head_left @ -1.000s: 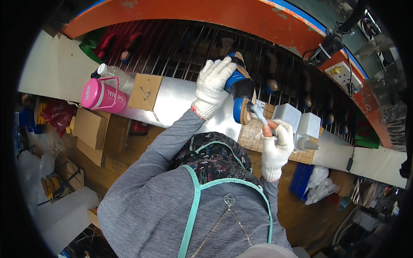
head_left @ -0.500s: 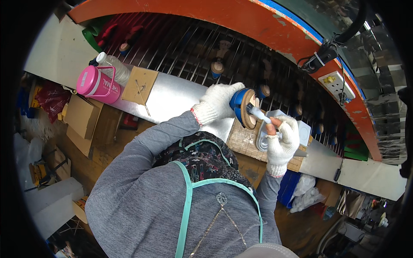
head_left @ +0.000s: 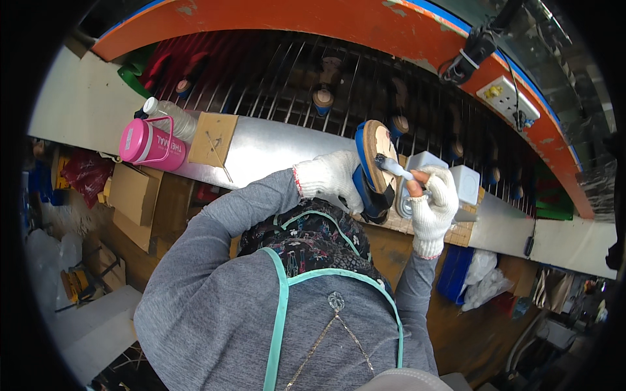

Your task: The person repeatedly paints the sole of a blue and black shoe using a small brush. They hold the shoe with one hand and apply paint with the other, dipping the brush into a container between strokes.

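A blue shoe with a cork-edged, tan sole [head_left: 373, 140] is tilted up in front of me, its underside facing right. My left hand [head_left: 331, 177], in a white knitted glove, is closed around it from the left. A small brush with a whitish handle [head_left: 398, 169] is pinched in my right hand [head_left: 433, 205], whose glove leaves the fingertips bare. The dark bristles touch the sole near its middle. Just behind my right hand stand a pale plastic container [head_left: 427, 159] and a white box-like piece [head_left: 466, 184].
Beyond the metal ledge [head_left: 261, 146], a rack of metal rods [head_left: 287, 81] carries several similar shoes. An orange frame [head_left: 293, 18] arches over it, with a socket panel [head_left: 508, 101]. A pink jug [head_left: 137, 140], clear bottle [head_left: 173, 117] and cardboard piece [head_left: 212, 138] sit at left.
The shoe has been turned more upright, showing more of its sole and its blue upper below. My left hand has shifted down along it. The brush remains against the sole.
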Tool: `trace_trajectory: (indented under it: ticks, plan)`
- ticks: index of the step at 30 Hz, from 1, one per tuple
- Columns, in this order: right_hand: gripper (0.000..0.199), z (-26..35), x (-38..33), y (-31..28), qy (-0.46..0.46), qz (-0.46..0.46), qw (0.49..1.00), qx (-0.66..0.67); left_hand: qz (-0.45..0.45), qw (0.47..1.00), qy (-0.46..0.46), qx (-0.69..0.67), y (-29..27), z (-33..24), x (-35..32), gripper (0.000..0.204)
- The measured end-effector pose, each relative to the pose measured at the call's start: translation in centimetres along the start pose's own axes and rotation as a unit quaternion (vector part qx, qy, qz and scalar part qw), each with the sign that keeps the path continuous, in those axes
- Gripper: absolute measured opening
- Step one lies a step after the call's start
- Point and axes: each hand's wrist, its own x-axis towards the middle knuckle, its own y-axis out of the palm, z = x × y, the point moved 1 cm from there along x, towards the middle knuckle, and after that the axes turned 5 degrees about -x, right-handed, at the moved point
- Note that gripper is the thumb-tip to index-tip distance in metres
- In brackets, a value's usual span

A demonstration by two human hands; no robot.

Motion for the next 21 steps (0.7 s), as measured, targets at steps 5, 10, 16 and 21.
trace_trajectory:
  ticks: [5, 10, 16, 21]
  plan:
    - [0.020, -0.7, -2.1, 0.1, 0.028, 0.006, 0.999, 0.025, 0.077, 0.991, -0.017, -0.110, 1.2, -0.5, 0.0, 0.073]
    - [0.020, -1.1, -3.9, -0.4, 0.049, 0.006, 0.999, 0.006, 0.088, 0.989, -0.049, -0.105, 1.7, -0.6, -0.4, 0.074]
    - [0.017, -3.7, -5.8, -2.5, 0.037, 0.041, 0.998, -0.024, 0.090, 0.982, -0.117, -0.114, 2.6, -0.4, -0.3, 0.069]
    - [0.015, -9.5, -12.0, -3.2, 0.305, 0.031, 0.948, 0.080, 0.083, 0.970, -0.141, -0.179, 1.0, 1.8, -1.5, 0.060]
